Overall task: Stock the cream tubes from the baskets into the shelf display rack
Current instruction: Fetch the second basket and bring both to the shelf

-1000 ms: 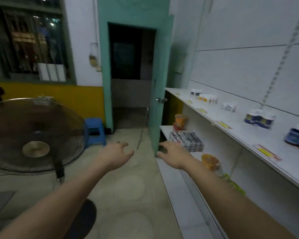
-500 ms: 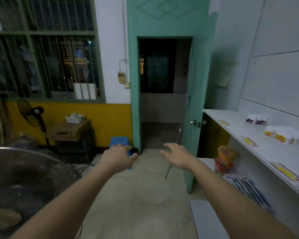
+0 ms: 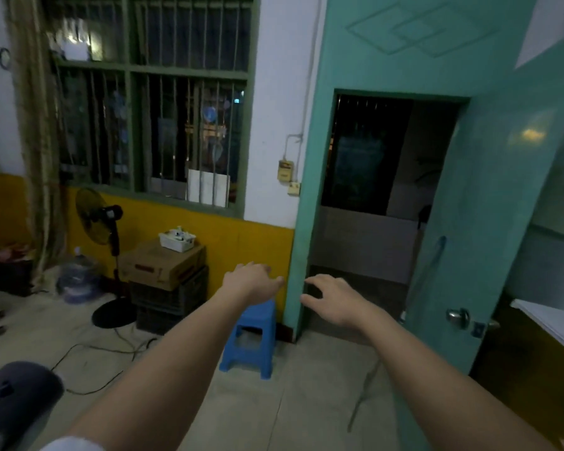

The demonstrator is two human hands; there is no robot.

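Note:
Both arms reach forward at chest height with nothing in them. My left hand [image 3: 250, 281] hangs with relaxed fingers in front of the yellow wall. My right hand [image 3: 331, 297] is spread with loosely bent fingers before the doorway. A white basket [image 3: 177, 241] with small items in it sits on a cardboard box [image 3: 162, 266] far to the left, well beyond both hands. Only the white corner of the shelf rack [image 3: 549, 323] shows at the right edge. No cream tube can be made out.
A blue plastic stool [image 3: 249, 340] stands on the floor just below my hands. The teal door [image 3: 489, 242] stands open to the right of a dark doorway. A standing fan [image 3: 100, 249], dark crates, a water bottle [image 3: 77, 276] and floor cables fill the left.
The view has swung left, away from the shelves. The shelf rack has slid almost out of frame and the basket on the box has come into sight. Both hands stay empty.

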